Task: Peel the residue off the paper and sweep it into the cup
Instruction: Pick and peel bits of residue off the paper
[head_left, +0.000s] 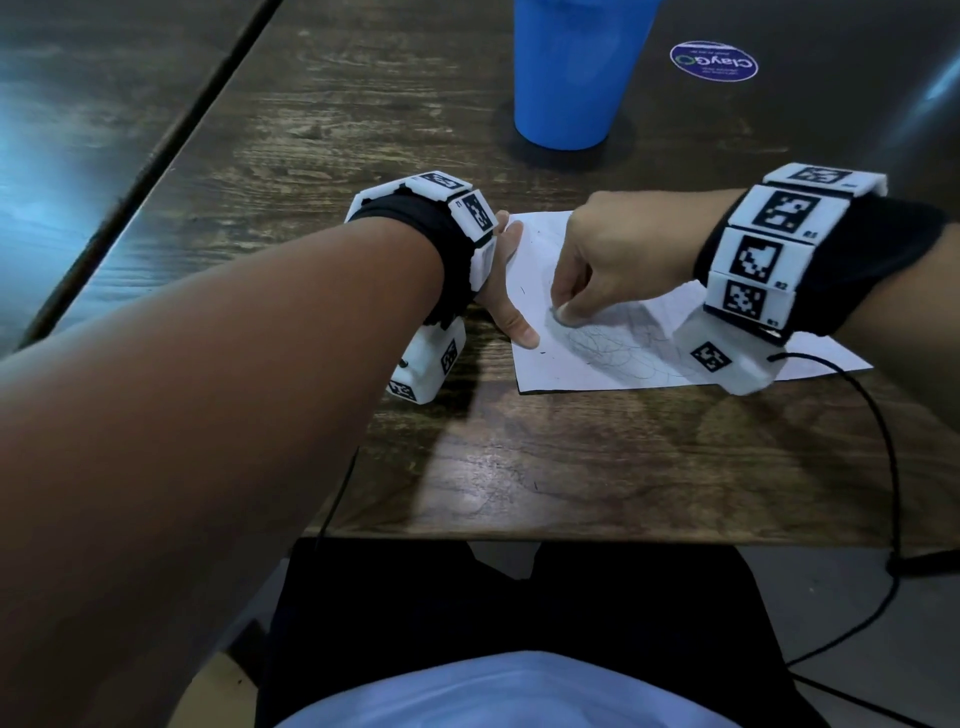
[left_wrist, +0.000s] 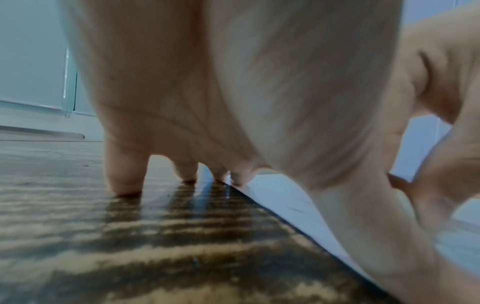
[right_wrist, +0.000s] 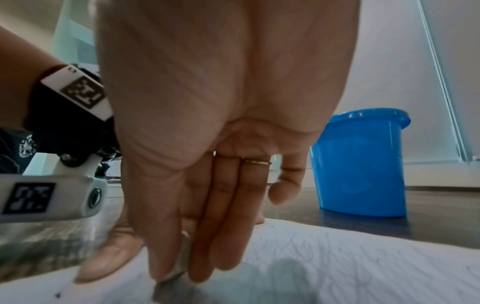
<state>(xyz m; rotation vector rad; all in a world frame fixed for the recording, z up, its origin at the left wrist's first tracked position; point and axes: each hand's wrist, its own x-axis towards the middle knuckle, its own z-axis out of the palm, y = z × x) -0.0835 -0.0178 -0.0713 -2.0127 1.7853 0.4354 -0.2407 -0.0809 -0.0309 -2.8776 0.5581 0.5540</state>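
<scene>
while left hand (head_left: 506, 291) presses paper (head_left: 613, 358) flat, right hand (head_left: 605, 260) pinches eraser (right_wrist: 179, 265), sheet lengthwise left-right

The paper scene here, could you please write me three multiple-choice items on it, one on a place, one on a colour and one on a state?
1. Where does the cup stand?
A. On the table beyond the paper
B. On the paper
C. On the person's lap

2. What colour is the cup?
A. Red
B. Blue
C. White

3. What is the left hand doing?
A. Lifting the cup
B. Hanging off the table
C. Resting at the paper's left edge with fingers straight

Answers:
1 A: the cup is on the wooden table, past the far edge of the paper and apart from it.
2 B: both the head and right wrist views show it blue.
3 C: its fingertips press down at the sheet's edge, while the right hand pinches a small pale piece against the scribbled sheet.
</scene>
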